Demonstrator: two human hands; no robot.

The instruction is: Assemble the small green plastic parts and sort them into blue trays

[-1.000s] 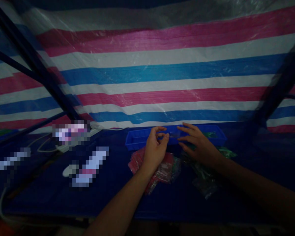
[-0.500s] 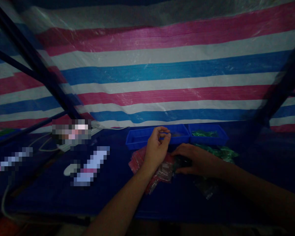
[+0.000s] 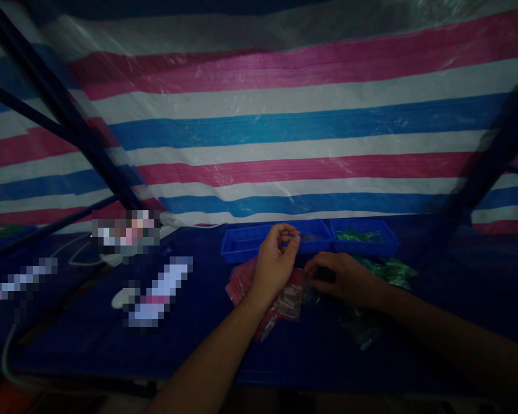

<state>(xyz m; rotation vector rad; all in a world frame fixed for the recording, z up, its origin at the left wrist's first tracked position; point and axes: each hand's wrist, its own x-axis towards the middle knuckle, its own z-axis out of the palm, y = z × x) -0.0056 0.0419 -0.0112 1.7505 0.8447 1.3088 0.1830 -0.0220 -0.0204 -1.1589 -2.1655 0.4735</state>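
Observation:
My left hand [image 3: 278,253] hovers over the front edge of a long blue tray [image 3: 240,244], fingers curled toward the thumb; whatever is in them, if anything, is too small to see. Under that wrist lies a pile of red-edged clear plastic bags [image 3: 242,279]. To its right, my right hand [image 3: 349,279] is bent with its fingertips drawn together by the edge of the pile. Something dark [image 3: 325,275] shows within its fingers, too dim to name. Nearer me a clear plastic bag [image 3: 360,330] lies on the blue table [image 3: 302,359].
A second blue tray [image 3: 388,244] holds green plastic packets [image 3: 358,236]; more green packets [image 3: 395,271] lie before it. At left are a phone-like blurred slab [image 3: 162,290], a white round object [image 3: 123,298] and cables. Dark posts flank a striped tarp [image 3: 285,126].
My right hand has shifted slightly, its fingers drawn closer together and its thumb no longer stretched out below. My left hand stays almost in place.

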